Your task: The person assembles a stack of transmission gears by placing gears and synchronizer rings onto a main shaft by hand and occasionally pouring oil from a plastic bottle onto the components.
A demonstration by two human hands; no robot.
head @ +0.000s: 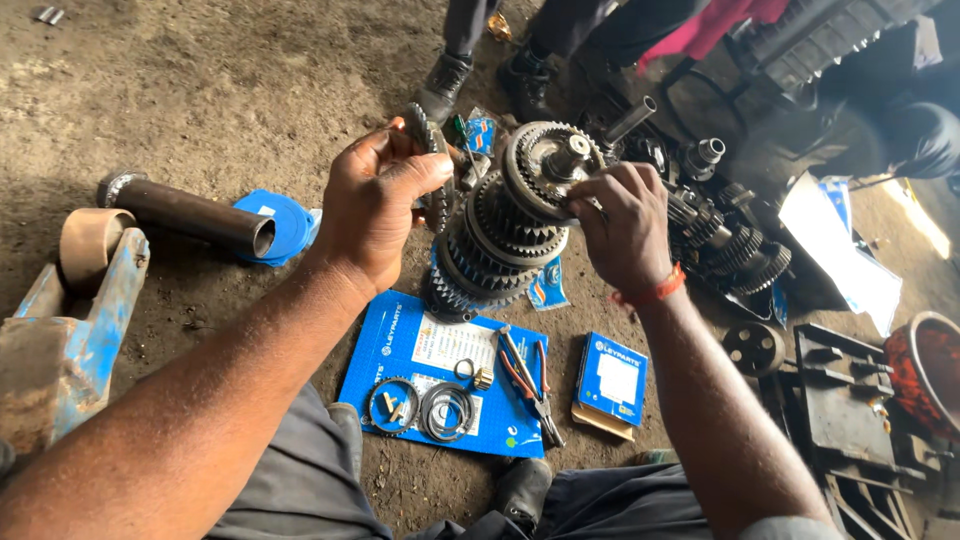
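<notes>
A tall stack of steel gears on a shaft stands upright on the dirt floor between my hands. My left hand holds a toothed gear ring on edge just left of the stack. My right hand pinches the rim of the top gear beside the shaft's end. An orange band circles my right wrist.
A flat blue carton near my knees carries rings, a small gear and red-handled pliers. A small blue box lies right of it. Another gear shaft lies at right, a dark pipe at left. A person's boots stand beyond.
</notes>
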